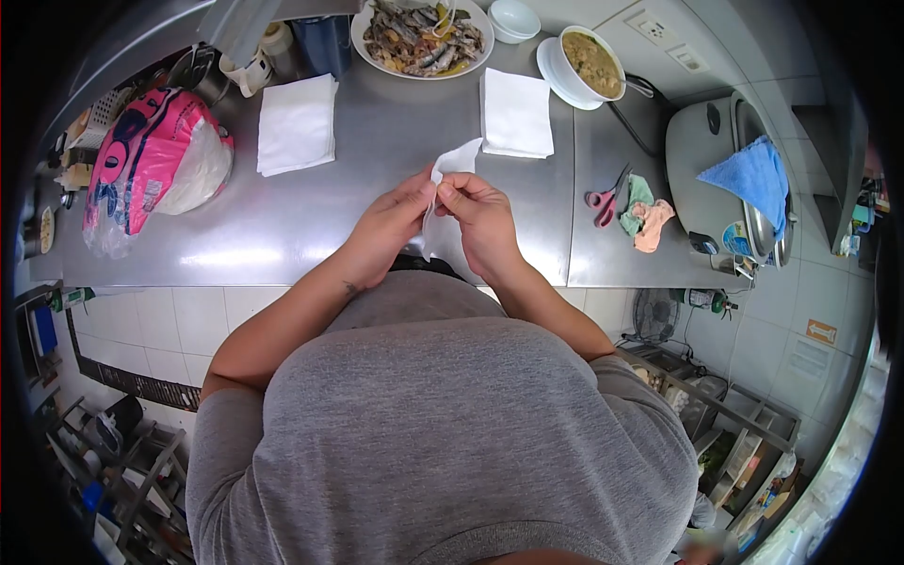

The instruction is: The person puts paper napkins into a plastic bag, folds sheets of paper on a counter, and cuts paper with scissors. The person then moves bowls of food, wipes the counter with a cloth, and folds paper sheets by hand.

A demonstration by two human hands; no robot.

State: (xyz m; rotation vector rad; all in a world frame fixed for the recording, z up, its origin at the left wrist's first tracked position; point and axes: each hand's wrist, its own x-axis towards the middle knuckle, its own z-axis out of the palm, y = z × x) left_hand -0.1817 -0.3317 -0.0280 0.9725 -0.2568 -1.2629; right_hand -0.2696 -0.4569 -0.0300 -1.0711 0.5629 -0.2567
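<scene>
A white paper napkin (459, 162) is pinched between both hands just over the near edge of the steel counter. My left hand (400, 209) is closed on its left side, thumb towards the middle. On the other side my right hand (480, 215) grips it with thumb and fingertips, and the hands nearly touch. One corner of the napkin points up and right; a thin strip hangs below the fingers. Farther back lie two stacks of white napkins, a left stack (297, 124) and a right stack (517, 113).
A pink plastic bag (160, 160) of white contents sits left on the counter (377, 122). At the back are a plate of fish (424, 38) and a bowl of soup (591, 64). Scissors (607, 198), cloths (646, 215) and a large cooker (706, 169) with a blue cloth stand right.
</scene>
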